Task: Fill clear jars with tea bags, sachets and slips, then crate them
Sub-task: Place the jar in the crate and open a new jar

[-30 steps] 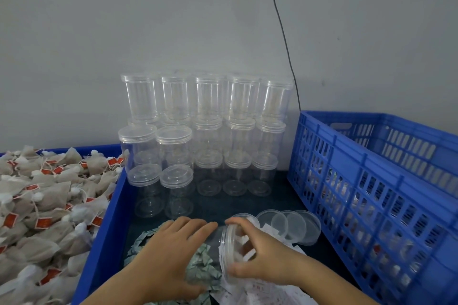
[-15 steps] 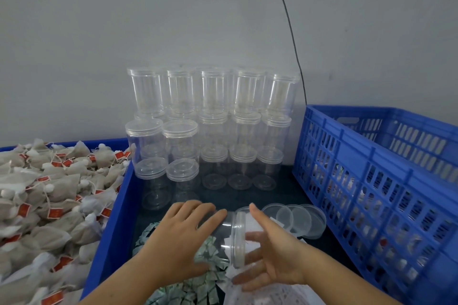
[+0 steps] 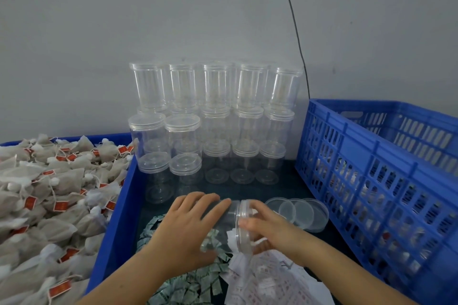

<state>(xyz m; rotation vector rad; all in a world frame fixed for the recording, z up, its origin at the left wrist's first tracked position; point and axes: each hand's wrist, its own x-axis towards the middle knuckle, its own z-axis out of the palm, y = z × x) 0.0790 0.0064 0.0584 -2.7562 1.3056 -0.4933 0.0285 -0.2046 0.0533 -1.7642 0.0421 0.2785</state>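
A small packing workshop: stacked empty jars (image 3: 213, 116), heaped tea bags (image 3: 49, 193), blue plastic crate (image 3: 379, 181).

Plain grey wall (image 3: 124, 20) in front of me, thin black cable (image 3: 295, 32) hanging down it around 1 o'clock.

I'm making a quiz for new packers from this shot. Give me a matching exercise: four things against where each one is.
Things:
1 tea bags
2 loose lids
3 blue slatted crate
4 stacked empty jars

Places:
A against the back wall
B far right
C far left, heaped
D just right of the right hand

Pairs: 1-C, 2-D, 3-B, 4-A
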